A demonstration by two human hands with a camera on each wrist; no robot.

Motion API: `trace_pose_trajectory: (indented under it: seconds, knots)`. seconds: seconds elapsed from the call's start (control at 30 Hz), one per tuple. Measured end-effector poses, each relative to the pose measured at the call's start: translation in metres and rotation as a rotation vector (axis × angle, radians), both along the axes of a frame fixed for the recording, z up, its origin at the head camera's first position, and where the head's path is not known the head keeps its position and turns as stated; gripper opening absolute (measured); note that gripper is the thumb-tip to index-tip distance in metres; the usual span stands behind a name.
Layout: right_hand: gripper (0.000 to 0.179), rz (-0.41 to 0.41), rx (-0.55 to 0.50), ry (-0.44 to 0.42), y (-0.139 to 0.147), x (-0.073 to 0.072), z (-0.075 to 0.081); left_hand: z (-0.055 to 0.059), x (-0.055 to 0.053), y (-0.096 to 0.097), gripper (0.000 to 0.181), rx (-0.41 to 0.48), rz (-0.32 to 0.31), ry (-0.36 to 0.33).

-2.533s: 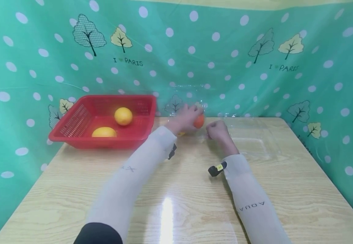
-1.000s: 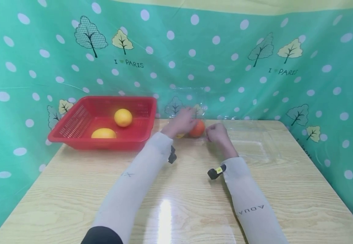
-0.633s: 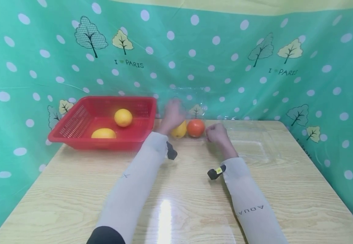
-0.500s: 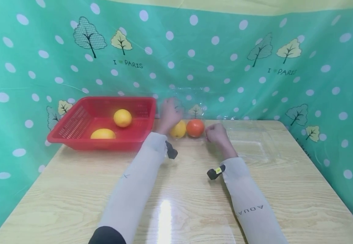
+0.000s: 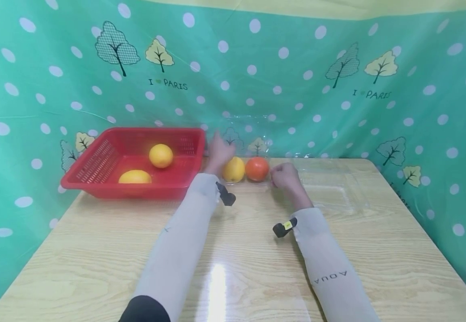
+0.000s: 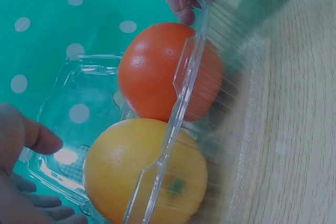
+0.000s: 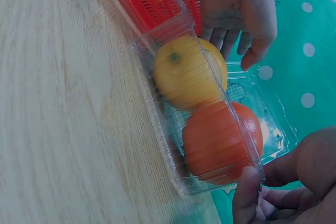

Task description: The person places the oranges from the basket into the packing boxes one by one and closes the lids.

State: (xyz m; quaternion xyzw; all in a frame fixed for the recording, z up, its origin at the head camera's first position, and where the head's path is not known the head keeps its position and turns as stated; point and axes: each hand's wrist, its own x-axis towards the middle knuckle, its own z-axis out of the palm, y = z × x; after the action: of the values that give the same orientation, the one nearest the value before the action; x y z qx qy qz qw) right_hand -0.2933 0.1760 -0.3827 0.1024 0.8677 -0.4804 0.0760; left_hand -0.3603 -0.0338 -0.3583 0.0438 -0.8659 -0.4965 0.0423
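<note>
A clear plastic clamshell container [image 7: 239, 121] stands at the back of the table with its lid raised behind. Inside, a yellow orange [image 5: 233, 170] with a green stem mark lies at the left end, against a smooth red-orange round fruit [image 5: 257, 169] on the right. My right hand [image 5: 285, 175] pinches the container's rim at the right end between thumb and fingers. At the opposite end my left hand [image 5: 220, 151] holds nothing; its fingers are extended and spread from the thumb in the left wrist view, close beside the orange.
A red plastic basket [image 5: 156, 129] stands at the back left with two yellow-orange fruits, one round fruit [image 5: 161, 156] and another partly hidden by the front rim. More clear plastic packaging [image 5: 343, 192] lies at the back right. A green dotted curtain [image 5: 281, 67] hangs behind the table.
My left hand lowered the red-orange fruit into the container beside the orange, let it go and drew back left toward the basket. My right hand has stayed at the container's right end.
</note>
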Motion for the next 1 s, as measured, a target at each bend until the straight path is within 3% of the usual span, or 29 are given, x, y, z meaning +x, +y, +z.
trace_pose_trajectory:
  seconds: [0.2, 0.4, 0.53, 0.77, 0.87, 1.0]
  knots:
    - [0.026, -0.006, 0.000, -0.014, 0.001, 0.000, -0.002, 0.000, -0.001, -0.001, 0.089, 0.055, -0.015, -0.051]
    - [0.025, -0.004, -0.002, -0.003, 0.002, 0.001, -0.001, 0.010, 0.005, 0.001, 0.083, 0.125, 0.062, -0.048]
    - [0.024, 0.007, 0.004, 0.013, 0.003, 0.001, -0.001, 0.020, 0.009, 0.005, 0.070, 0.151, 0.124, 0.034]
    - [0.023, 0.008, 0.009, 0.025, 0.002, 0.000, -0.001, 0.038, 0.022, 0.005, 0.049, 0.258, 0.170, 0.206]
    - [0.025, 0.007, 0.005, 0.018, 0.001, 0.000, 0.000, 0.043, 0.028, 0.002, 0.042, 0.188, 0.140, 0.255]
    - [0.027, 0.002, 0.002, 0.011, 0.001, 0.000, 0.000, 0.045, 0.035, -0.003, 0.038, 0.061, 0.050, 0.281]
